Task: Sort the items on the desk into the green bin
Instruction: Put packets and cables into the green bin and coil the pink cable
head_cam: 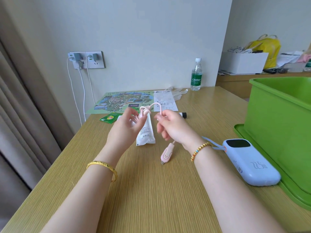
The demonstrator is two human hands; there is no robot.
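1. Head view, centre of the frame: you have the pink cable (152,106) raised above the worktop (151,190). Your left hand (127,126) has its fingers curled round the bundled loops, and your right hand (170,126) pinches the strand near the arch.
2. The cable is light and limp. Its plug end (166,154) dangles below your right hand, close to the worktop, so hold the coil itself, not the plug, or the loops will spill.
3. Motion blur hides your left fingertips, so the grip there is probably loose.
4. Right edge: the green bin (277,125) stands open-topped, well apart from the cable.
5. Lower right: the blue power bank (249,163) lies beside the bin. It looks rigid, smooth and heavier, so grasp it across its width.
6. Centre: the white sachet (146,133) lies flat. It looks soft, so pinch an edge.
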